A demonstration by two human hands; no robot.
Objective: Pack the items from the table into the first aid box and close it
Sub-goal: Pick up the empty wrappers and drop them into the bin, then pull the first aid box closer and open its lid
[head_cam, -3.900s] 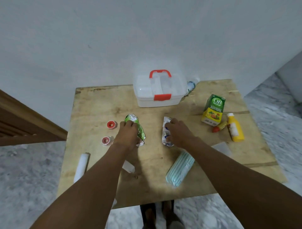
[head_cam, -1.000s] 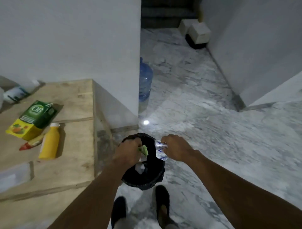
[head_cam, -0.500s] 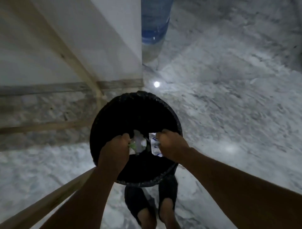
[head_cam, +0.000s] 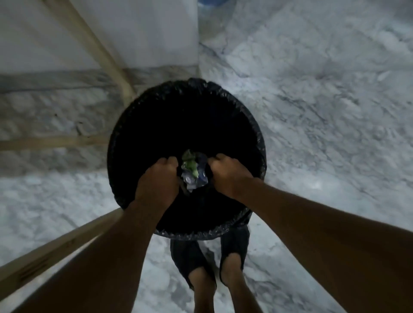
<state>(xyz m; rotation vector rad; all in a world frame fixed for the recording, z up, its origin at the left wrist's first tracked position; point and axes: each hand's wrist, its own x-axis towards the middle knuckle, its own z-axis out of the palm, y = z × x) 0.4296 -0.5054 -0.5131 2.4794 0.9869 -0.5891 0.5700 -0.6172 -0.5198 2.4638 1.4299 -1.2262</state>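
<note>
I am looking down into a round bin lined with a black bag (head_cam: 257, 134) that stands on the floor. My left hand (head_cam: 156, 181) and my right hand (head_cam: 228, 174) hover side by side over its opening, backs up, fingers bent downward. Between them, lower inside the bin, lie a crumpled green wrapper (head_cam: 190, 164) and a blue-and-white wrapper (head_cam: 200, 178), apart from both hands. The first aid box and the table top are out of view.
Wooden table legs and braces (head_cam: 96, 44) stand to the left of the bin, with a rail (head_cam: 55, 252) at lower left. My feet (head_cam: 201, 279) are just behind the bin. Marble floor (head_cam: 324, 111) spreads to the right; a blue water bottle (head_cam: 210, 2) stands at the top edge.
I carried the two wrappers from the table to the bin and bent over it. Half a second ago each hand held one; now both wrappers lie lower in the bin.
</note>
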